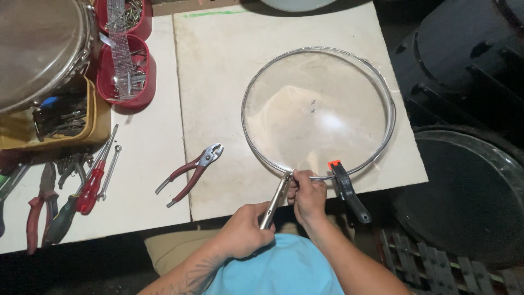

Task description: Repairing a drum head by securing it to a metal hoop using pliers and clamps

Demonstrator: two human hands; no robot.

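A pale desk (218,82) is seen amid dark surroundings; a round glass lid (319,109) lies near its front right edge, rim overhanging; the left hand (244,229) is closed around a metal plier tool (275,199) set against the rim; the right hand (308,194) pinches the rim beside a black clamp (349,191); both forearms are angled up from below; red-handled pliers (191,175) lie left.

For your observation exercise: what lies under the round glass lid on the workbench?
Through the clear glass lid only the pale board shows, with small dark marks and glare. Nothing else is visible beneath it. The near rim is partly covered by the right hand and black clamp.
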